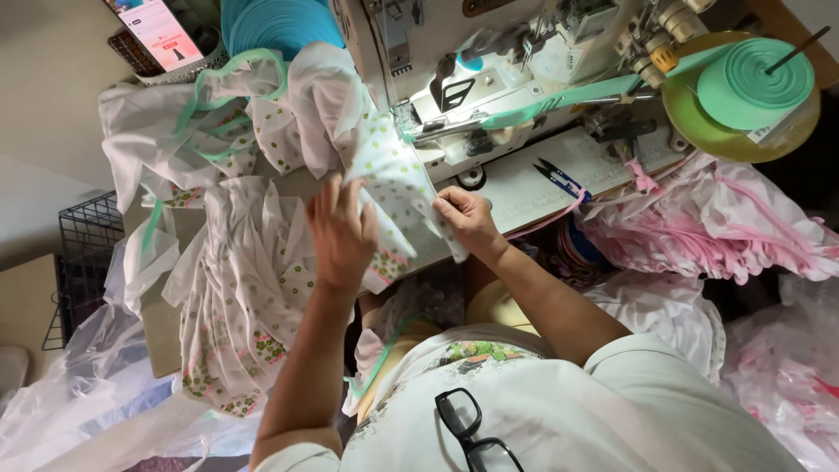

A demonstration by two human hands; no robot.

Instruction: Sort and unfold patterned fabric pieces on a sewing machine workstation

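Snips (559,181) on machine bed (559,197), tape roll (753,84) right; garment pile (240,288) prob. left

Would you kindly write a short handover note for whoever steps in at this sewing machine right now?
Left hand: flat on the white dotted fabric piece, pressing it down.
Right hand: pinching that piece's edge near the needle area.
Sewing machine: green binding tape feeds in from the roll.
Done: green-trimmed pieces heaped at left.
Left: the piece under the hands; pink-trimmed pile at right.
Snips lie on the machine bed.
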